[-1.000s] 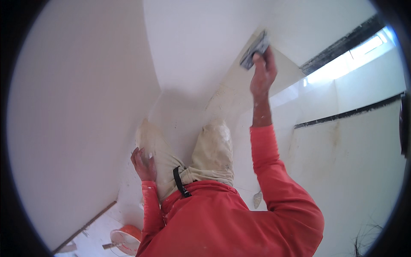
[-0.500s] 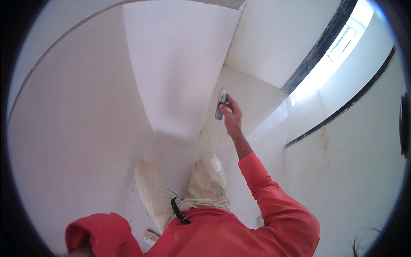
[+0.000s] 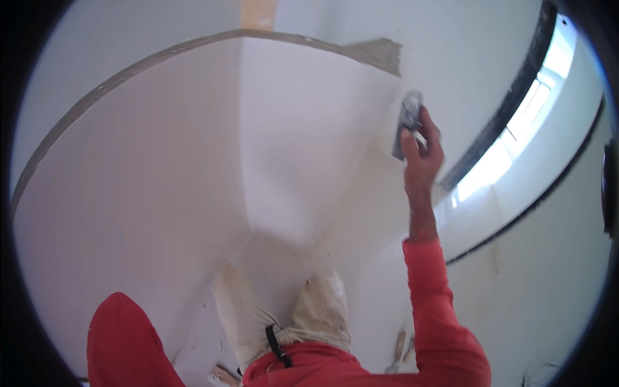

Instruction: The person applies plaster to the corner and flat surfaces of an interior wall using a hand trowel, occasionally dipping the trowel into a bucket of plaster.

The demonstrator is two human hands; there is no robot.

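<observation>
My right hand is raised at the upper right, fingers wrapped round a grey, plaster-smeared flat hand tool. The tool is at the right edge of the smooth white wall panel, beside a paler wall corner; whether it touches the surface I cannot tell. My left arm shows only as a bent red sleeve at the lower left; that hand is out of sight. My legs in dusty beige trousers show below, with a black strap at the waist.
A rough grey band curves above the panels. Dark frame strips border a bright window opening on the right. Scrapers lie low by my right arm; a small brown piece lies at the bottom.
My view has tilted up, showing more upper wall. My right hand has moved with the tool toward the panel's upper right. My left hand has left my leg and gone out of sight.
</observation>
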